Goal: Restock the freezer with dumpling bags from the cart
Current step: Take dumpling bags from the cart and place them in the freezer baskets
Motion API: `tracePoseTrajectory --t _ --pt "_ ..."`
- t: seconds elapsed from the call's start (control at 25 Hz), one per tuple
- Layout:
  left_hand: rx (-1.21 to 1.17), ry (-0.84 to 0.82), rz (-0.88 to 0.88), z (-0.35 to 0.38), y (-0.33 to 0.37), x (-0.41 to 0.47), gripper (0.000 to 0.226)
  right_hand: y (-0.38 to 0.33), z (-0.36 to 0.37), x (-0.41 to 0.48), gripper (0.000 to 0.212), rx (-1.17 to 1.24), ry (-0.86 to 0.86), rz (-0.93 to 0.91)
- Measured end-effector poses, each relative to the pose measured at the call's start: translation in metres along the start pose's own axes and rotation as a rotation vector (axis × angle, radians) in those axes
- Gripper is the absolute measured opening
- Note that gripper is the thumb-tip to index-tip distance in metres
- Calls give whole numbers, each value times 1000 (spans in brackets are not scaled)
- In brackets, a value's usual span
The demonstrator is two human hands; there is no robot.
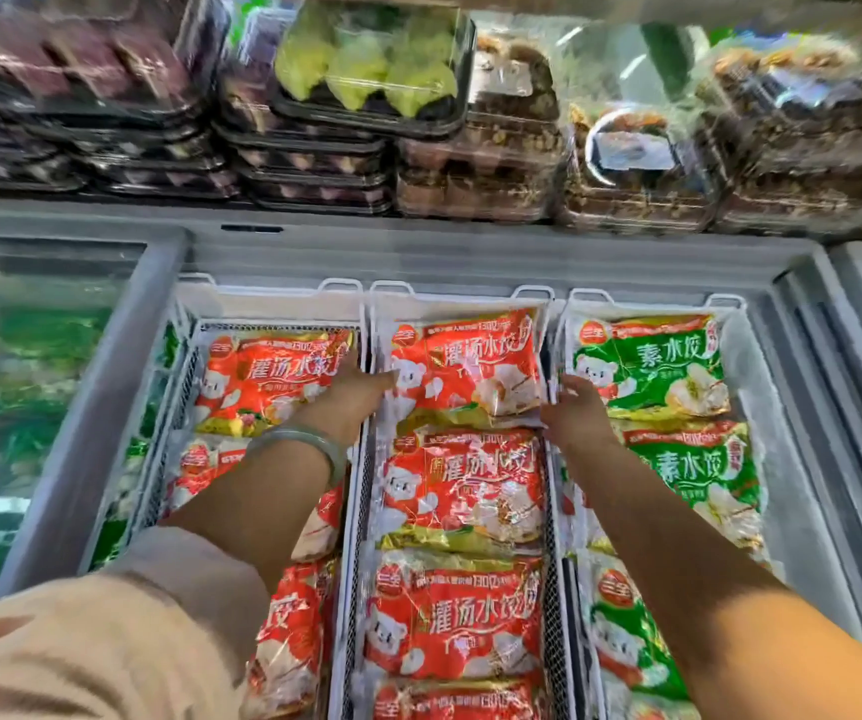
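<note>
Red foil: the far red dumpling bag [465, 368] lies at centre frame, rearmost in the middle basket [366, 459] of the open freezer [470, 252].
Left hand [353, 392]: fingers flat on that bag's left edge; a pale green bangle [301, 444] circles the wrist.
Right hand [577, 410]: curled at the bag's lower right corner; whether it grips cannot be told.
Neighbouring bags: more red bags [457, 610] toward lower centre, green bags [649, 366] in the right basket.
Upper frame: stacked clear food trays [372, 70] on the shelf.
</note>
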State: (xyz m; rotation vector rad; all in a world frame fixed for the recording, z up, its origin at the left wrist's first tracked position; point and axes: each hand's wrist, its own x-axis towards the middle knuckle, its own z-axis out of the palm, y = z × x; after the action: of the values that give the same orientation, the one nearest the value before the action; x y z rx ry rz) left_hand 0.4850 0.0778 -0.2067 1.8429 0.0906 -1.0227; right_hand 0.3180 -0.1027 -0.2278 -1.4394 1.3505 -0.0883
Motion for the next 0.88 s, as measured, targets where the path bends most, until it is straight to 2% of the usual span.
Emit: tracePoseTrajectory --t 0.12,0.28,0.44,0.6,0.88 --pt "77 73 -103 -4 -13 -10 69 25 -3 -8 41 -32 -25 116" --pt "85 74 -111 -4 -21 -37 52 34 -16 -39 11 -98 -177 188" --pt "13 30 -152 0 -16 -80 22 32 -32 -75 16 -90 -262 233" --pt "-1 -34 -92 6 -14 -134 32 26 -66 -130 13 -31 -369 125" --pt "56 -117 -26 23 -16 -232 37 32 -116 -199 14 -13 -375 58"
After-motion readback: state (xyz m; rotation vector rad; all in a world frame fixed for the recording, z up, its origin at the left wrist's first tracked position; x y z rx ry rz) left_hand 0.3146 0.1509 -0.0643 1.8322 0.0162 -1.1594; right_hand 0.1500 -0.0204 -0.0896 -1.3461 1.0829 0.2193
